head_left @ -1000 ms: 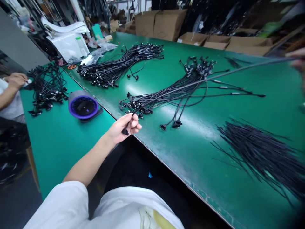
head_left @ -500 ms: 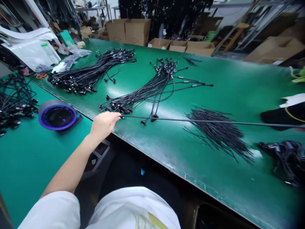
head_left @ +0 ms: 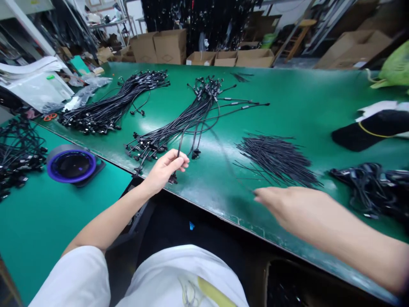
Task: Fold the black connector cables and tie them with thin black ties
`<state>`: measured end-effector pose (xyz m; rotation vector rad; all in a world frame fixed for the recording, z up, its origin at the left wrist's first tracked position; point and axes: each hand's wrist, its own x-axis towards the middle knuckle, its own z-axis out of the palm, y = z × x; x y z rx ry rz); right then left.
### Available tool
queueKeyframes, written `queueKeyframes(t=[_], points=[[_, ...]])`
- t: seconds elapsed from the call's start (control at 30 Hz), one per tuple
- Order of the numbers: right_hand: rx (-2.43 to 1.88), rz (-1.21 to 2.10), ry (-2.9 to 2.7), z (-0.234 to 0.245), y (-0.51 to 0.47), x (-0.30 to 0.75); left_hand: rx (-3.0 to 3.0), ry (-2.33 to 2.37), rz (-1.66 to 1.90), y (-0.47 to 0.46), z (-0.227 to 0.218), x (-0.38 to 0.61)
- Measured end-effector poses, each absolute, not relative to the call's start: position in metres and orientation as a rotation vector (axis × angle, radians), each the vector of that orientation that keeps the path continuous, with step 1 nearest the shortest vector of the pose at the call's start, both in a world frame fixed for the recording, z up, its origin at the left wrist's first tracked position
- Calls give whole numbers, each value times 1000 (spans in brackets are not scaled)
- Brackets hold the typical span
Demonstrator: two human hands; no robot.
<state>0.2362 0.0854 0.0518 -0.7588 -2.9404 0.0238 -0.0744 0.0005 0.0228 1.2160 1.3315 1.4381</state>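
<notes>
My left hand (head_left: 164, 169) grips a thin black cable (head_left: 181, 143) above the near edge of the green table, with a small black connector (head_left: 173, 179) hanging just below my fingers. My right hand (head_left: 287, 205) reaches in from the right, fingertips pinched on what looks like the cable's blurred far end. Beside my left hand lies a fanned bundle of black connector cables (head_left: 179, 125). Past my right fingertips lies a pile of thin black cables (head_left: 276, 160), not touching them.
Another cable bundle (head_left: 108, 102) lies at the far left of the green table (head_left: 287, 89). On the lower left bench (head_left: 64, 217) are tangled cables and a round purple-rimmed object (head_left: 72, 165). Black cloth (head_left: 367, 130) and tangled cables (head_left: 367, 187) lie right; cardboard boxes (head_left: 166, 47) stand behind.
My right hand has come into view from the right. The cable, stretched straight across the table half a second ago, now bends and blurs between my hands. The view has shifted slightly.
</notes>
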Motion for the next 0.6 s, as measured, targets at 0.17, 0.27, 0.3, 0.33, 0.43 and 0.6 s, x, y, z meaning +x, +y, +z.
queueKeyframes(t=[0.17,0.27,0.3,0.33,0.43,0.6], points=[[-466,119,-3067,64,61,185,1523,1196,1025,-9,22,-35],[-603,45,-2915,73,87,178,1339,1024,853,-19,18,-33],[-647,44,-2870,73,99,182,1228,983,851,-21,17,-37],[-684,67,-2831,70,112,188,1108,945,865,-23,16,-43],[-748,269,-2687,54,145,212,788,822,976,-27,18,-68],[-862,474,-2483,23,156,238,458,748,1289,-30,23,-97]])
